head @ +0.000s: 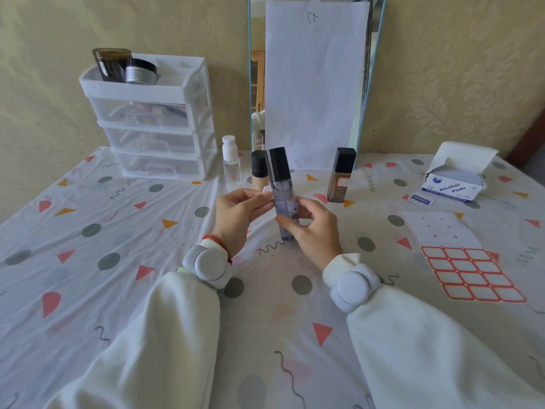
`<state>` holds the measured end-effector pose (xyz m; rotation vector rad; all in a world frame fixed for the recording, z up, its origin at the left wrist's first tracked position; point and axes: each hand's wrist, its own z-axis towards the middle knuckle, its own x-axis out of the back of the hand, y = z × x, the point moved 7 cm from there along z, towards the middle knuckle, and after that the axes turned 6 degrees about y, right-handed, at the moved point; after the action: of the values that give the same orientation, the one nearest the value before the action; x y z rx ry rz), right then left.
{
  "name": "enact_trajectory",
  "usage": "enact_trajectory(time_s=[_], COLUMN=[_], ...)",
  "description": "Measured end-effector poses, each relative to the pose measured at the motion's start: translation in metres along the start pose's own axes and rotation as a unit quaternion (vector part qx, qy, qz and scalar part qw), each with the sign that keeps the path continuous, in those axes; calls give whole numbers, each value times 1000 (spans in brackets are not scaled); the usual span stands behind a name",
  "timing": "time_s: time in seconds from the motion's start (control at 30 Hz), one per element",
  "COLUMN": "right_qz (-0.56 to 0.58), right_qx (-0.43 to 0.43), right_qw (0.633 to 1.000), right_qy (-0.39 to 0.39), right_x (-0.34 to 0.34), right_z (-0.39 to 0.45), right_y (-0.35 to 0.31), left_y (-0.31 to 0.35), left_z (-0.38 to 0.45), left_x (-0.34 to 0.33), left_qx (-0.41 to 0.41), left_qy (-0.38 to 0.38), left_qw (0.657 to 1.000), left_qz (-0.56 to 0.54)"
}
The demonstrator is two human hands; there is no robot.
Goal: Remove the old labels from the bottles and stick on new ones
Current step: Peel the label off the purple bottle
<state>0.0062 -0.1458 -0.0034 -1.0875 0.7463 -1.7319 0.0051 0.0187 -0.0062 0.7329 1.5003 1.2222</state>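
Our left hand (239,212) and right hand (309,228) pinch the bottle (282,199) upright. Probably light, slick glass; we'd hold its lower body, label sheet (460,261) at three o'clock.

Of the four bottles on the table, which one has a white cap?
The small clear bottle, standing leftmost beside the drawer unit. The other three, including the one held in both hands, have black caps.

Bare cloth left of the hands; bottles (340,175) behind and sticker sheet (463,258) right obstruct.
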Motion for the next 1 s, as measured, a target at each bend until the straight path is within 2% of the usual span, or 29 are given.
enact_trajectory(time_s=[1.0], right_qz=[93], right_qx=[-62], right_qw=[993], right_qy=[-41], right_x=[-5], right_z=[-3], right_y=[4], left_y=[1], left_z=[1], left_x=[1], left_qx=[13], left_qy=[-10], left_qw=[999], left_qz=[-34])
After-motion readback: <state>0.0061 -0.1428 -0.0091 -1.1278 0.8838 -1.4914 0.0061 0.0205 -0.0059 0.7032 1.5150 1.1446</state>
